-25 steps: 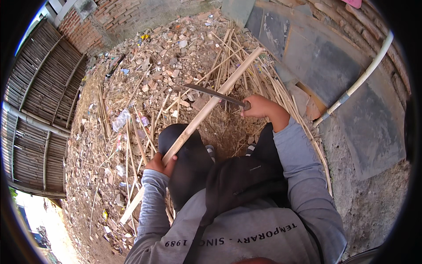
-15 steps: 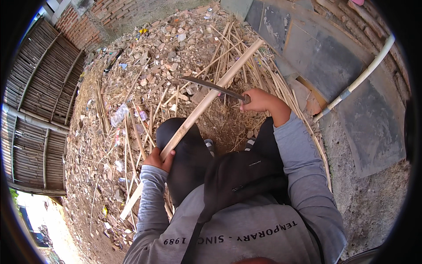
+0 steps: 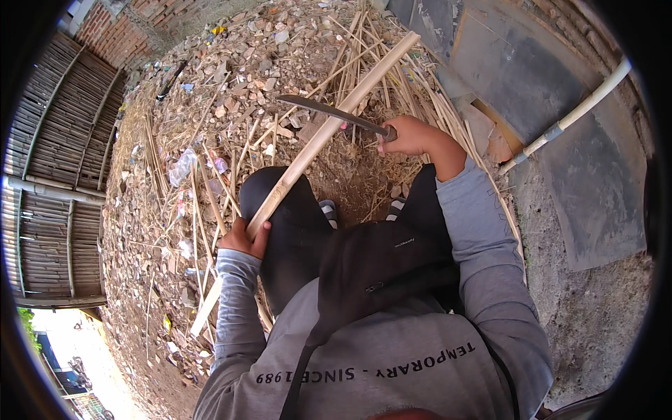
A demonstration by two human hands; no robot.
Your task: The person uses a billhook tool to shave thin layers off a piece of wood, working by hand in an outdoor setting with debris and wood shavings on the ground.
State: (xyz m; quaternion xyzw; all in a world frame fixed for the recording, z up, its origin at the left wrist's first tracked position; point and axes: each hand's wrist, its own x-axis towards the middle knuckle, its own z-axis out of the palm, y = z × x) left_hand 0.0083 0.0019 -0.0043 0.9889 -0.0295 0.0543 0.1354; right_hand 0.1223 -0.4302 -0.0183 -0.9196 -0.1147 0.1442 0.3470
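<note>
My left hand (image 3: 243, 238) grips a long pale bamboo strip (image 3: 329, 129) that slants from beside my left knee up toward the far right. My right hand (image 3: 413, 135) is closed on the handle of a long dark machete (image 3: 329, 110). Its blade points left and lies across the strip, touching it about midway. My knees in dark trousers sit below the strip, with a dark bag hanging at my chest.
Dry bamboo slivers and rubble (image 3: 231, 105) cover the ground ahead. A woven bamboo fence (image 3: 49, 161) stands at the left. Grey concrete slabs (image 3: 581, 182) and a white pipe (image 3: 574, 112) lie at the right, a brick wall (image 3: 126, 35) at the far left.
The machete blade has slid a little farther up along the bamboo strip, and my right hand has moved slightly with it. My left hand keeps its grip.
</note>
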